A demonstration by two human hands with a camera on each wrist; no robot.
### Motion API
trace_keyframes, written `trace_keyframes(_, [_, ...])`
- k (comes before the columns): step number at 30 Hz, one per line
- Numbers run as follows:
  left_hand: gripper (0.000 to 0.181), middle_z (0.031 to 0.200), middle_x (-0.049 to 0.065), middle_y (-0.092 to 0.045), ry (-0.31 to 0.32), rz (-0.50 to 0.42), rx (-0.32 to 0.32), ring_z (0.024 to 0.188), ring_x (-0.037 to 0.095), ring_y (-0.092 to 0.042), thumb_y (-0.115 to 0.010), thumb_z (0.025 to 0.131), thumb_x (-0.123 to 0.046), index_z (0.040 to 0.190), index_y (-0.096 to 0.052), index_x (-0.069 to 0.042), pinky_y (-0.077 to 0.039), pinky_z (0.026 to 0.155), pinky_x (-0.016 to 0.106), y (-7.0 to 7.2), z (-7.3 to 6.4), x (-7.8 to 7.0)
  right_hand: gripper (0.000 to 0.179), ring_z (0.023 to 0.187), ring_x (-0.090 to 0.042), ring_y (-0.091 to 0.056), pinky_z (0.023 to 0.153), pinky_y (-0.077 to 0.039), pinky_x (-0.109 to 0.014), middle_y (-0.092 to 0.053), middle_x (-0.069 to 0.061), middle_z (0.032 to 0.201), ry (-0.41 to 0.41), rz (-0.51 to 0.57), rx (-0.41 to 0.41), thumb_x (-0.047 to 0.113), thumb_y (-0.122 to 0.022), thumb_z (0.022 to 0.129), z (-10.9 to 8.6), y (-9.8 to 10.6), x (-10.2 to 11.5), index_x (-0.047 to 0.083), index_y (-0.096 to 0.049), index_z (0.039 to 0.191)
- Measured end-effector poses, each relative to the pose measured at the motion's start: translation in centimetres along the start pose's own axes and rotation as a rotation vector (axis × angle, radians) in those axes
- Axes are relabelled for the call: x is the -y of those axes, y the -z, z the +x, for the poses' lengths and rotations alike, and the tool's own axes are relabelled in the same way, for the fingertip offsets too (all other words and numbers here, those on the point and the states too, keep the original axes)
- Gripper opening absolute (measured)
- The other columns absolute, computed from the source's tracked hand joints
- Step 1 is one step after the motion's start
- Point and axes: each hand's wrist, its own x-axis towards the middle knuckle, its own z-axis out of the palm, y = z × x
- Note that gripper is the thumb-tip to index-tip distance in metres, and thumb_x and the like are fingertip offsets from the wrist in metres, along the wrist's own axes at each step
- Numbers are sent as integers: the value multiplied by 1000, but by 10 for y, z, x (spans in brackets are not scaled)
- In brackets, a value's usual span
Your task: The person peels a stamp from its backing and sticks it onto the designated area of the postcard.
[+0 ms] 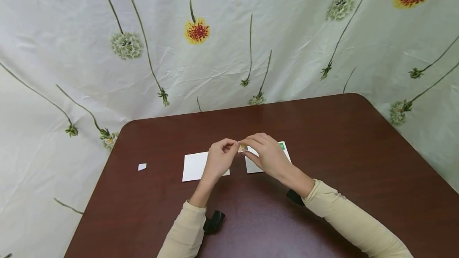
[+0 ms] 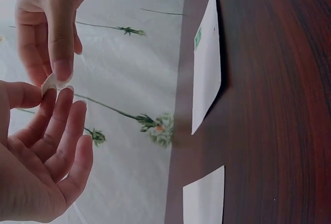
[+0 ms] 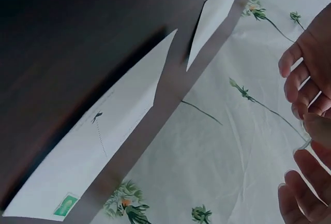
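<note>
Both hands meet above the middle of the table. My left hand [image 1: 219, 160] pinches one edge of a small stamp [image 1: 243, 147] between thumb and index finger, its other fingers loosely bent. My right hand [image 1: 268, 155] pinches the opposite side of the stamp. A yellowish picture with a pale edge shows on it in the head view; in the left wrist view the stamp [image 2: 49, 83] looks slightly bent. Below the right hand lies a white envelope [image 1: 252, 164] with a green stamp [image 3: 66, 205] in its corner. A blank white envelope [image 1: 195, 166] lies under the left hand.
A small white paper scrap [image 1: 142, 167] lies on the left of the dark brown table [image 1: 161, 214]. Behind the table's far edge hangs a pale cloth [image 1: 222, 67] printed with flowers. Dark straps or devices [image 1: 214, 222] sit below the wrists.
</note>
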Motion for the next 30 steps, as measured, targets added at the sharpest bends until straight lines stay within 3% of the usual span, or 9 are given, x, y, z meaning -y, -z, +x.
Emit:
trace_keyframes(5, [24, 82, 17, -70, 27, -84, 32, 73, 21, -68, -61, 94, -22, 97, -70, 0, -52, 71, 38, 1, -1, 0, 23, 84, -20, -64, 72, -51, -32, -70, -3, 90, -21, 7, -30, 3, -78, 78, -2, -2, 0, 5, -71, 100])
trace_keyframes(9, [30, 90, 19, -70, 52, -147, 59, 76, 19, -68, -59, 96, -28, 99, -70, -1, -51, 79, 47, 1, 0, -2, 19, 79, -19, -65, 66, -52, -32, -70, -3, 86, -91, 47, -61, -1, -75, 79, -2, -3, 2, 5, -72, 97])
trace_keyframes(12, [30, 93, 18, -69, 65, -162, 63, 80, 20, -68, -59, 96, -29, 100, -69, -1, -52, 80, 46, 0, 1, -2, 16, 78, -19, -66, 65, -53, -33, -71, -4, 87, -208, 160, -66, -1, -73, 81, -1, -2, 4, 4, -72, 96])
trace_keyframes(16, [26, 91, 12, -69, 81, -137, 45, 84, 23, -65, -61, 95, -26, 105, -64, -2, -50, 75, 36, 0, 0, -3, 11, 77, -18, -69, 66, -54, -32, -72, -6, 86, -417, 387, -47, 1, -70, 85, 0, -1, 8, 2, -70, 96])
trace_keyframes(18, [24, 92, 10, -68, 86, -124, 39, 86, 25, -63, -61, 95, -23, 108, -63, -2, -46, 71, 33, 2, -2, -11, 11, 77, -17, -69, 67, -54, -30, -72, -6, 86, -516, 479, -27, 3, -70, 86, 1, 1, 10, 2, -70, 97])
trace_keyframes(22, [21, 93, 9, -67, 44, -138, 41, 84, 21, -61, -61, 94, -14, 108, -65, 1, -44, 70, 30, 5, -7, -27, 14, 82, -19, -69, 68, -52, -27, -72, -9, 88, -652, 617, 8, 5, -70, 87, 4, 5, 12, 0, -69, 100])
trace_keyframes(24, [19, 92, 8, -68, 2, -146, 31, 82, 18, -61, -63, 93, -13, 104, -68, 1, -47, 70, 30, 4, -7, -24, 16, 84, -20, -69, 69, -51, -26, -72, -11, 90, -690, 665, 22, 6, -69, 87, 5, 6, 13, -2, -69, 101])
trace_keyframes(28, [16, 87, 6, -69, -48, -161, -10, 75, 19, -60, -68, 90, -16, 98, -72, -2, -46, 64, 26, -1, -1, -4, 15, 82, -23, -68, 72, -51, -27, -71, -12, 88, -715, 710, 25, 7, -65, 91, 5, 8, 14, -4, -68, 102])
trace_keyframes(30, [16, 84, 7, -68, -55, -178, -21, 72, 18, -59, -69, 89, -14, 98, -72, 0, -46, 61, 23, -1, 0, -5, 14, 79, -21, -66, 73, -51, -27, -69, -10, 84, -703, 699, 21, 7, -61, 94, 6, 8, 14, -3, -68, 101])
